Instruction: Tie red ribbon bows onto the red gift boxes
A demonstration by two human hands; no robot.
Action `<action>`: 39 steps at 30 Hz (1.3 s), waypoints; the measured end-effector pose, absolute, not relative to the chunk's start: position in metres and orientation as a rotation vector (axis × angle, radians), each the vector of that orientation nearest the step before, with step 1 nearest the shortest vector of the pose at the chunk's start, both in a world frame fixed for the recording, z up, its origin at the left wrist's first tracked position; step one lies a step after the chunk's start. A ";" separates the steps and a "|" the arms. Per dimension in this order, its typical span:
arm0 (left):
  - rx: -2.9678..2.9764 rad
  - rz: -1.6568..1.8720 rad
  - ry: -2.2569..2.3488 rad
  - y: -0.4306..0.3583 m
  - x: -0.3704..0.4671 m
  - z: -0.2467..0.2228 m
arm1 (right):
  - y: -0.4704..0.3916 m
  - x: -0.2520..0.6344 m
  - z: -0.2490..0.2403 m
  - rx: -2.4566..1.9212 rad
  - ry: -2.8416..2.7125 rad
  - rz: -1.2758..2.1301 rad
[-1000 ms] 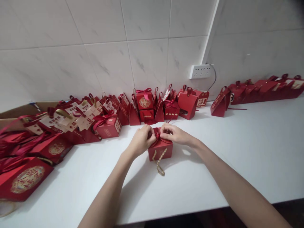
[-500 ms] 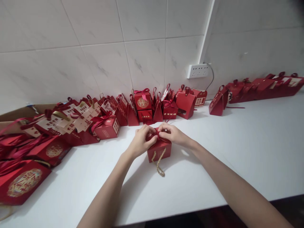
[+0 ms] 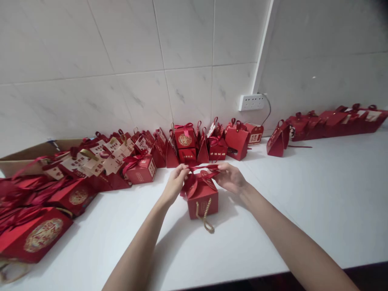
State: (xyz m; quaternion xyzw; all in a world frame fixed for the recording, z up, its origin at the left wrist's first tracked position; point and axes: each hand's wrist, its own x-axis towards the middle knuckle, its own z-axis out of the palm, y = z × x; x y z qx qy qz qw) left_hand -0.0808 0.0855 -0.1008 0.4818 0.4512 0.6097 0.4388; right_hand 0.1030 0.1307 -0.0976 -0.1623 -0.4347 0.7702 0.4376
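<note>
A small red gift box point(image 3: 203, 202) stands on the white table, its top flaps folded in. A twisted gold cord handle point(image 3: 207, 210) hangs down its near side. My left hand point(image 3: 177, 180) pinches one end of a dark red ribbon point(image 3: 200, 167) at the box's upper left. At the upper right, my right hand point(image 3: 230, 178) is closed on the ribbon's other part. Between the two hands the ribbon stretches across just above the box top.
Red boxes with ribbons point(image 3: 42, 234) crowd the left of the white table point(image 3: 303, 194). More red gift boxes point(image 3: 185, 139) line the tiled wall, continuing at the far right point(image 3: 339, 123). A cardboard box point(image 3: 27, 153) sits behind at left. A power socket point(image 3: 251, 102) is on the wall.
My hands have moved apart from the middle of the box top, drawing the ribbon out sideways between them. The view has tilted slightly upward.
</note>
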 end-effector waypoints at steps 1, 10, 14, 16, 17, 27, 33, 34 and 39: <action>1.153 1.586 1.107 0.087 -0.082 -0.100 | 0.132 0.106 -0.096 -0.381 -1.007 1.918; 1.013 1.648 0.846 0.080 -0.109 -0.043 | 0.140 0.115 -0.071 -0.294 -1.087 1.869; 1.156 1.390 0.787 0.079 -0.104 -0.012 | 0.141 0.106 -0.037 -0.370 -1.538 1.770; 1.208 1.410 0.710 0.079 -0.099 -0.003 | 0.139 0.103 -0.021 -0.429 -1.790 1.670; 1.232 1.425 0.660 0.078 -0.097 -0.001 | 0.138 0.103 -0.015 -0.445 -1.868 1.619; 1.537 1.314 0.838 0.069 -0.080 0.000 | 0.140 0.114 -0.009 -0.308 -2.058 1.446; 1.633 1.544 0.819 0.065 -0.066 0.001 | 0.122 0.118 0.000 0.082 -2.024 1.456; 1.598 1.592 0.763 0.067 -0.065 0.000 | 0.121 0.118 0.000 0.165 -2.023 1.479; 1.345 1.631 0.829 0.075 -0.058 -0.005 | 0.119 0.107 0.000 -0.237 -1.823 1.261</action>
